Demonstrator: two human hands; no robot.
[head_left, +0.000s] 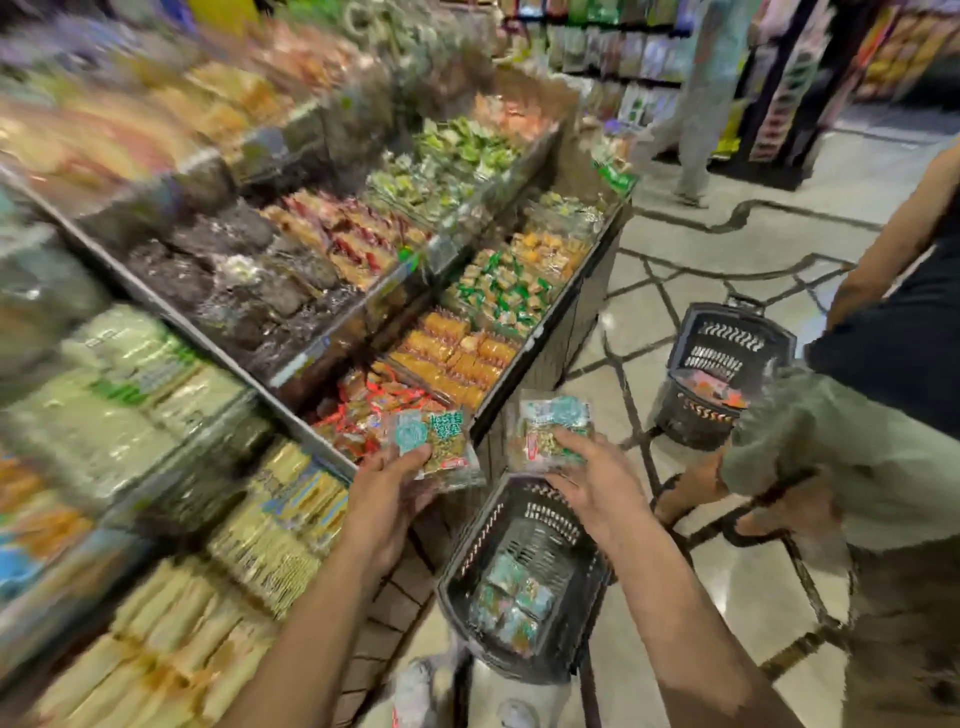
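Snack packets (442, 441) in teal and clear film are held one in each hand, in front of the long display stand (582, 312) whose bins are heaped with wrapped sweets. Below them a black shopping basket (457, 566) stands on the tiled floor (675, 249) with several similar packs (511, 597) lying in it. The left grip (384, 493) grasps the left packet (447, 452) by the stand's corner, and the right grip (587, 478) grasps the right packet (550, 421) over the basket's far rim.

Glossy tiled floor (691, 249), tiered snack shelves (322, 270), bright shop light
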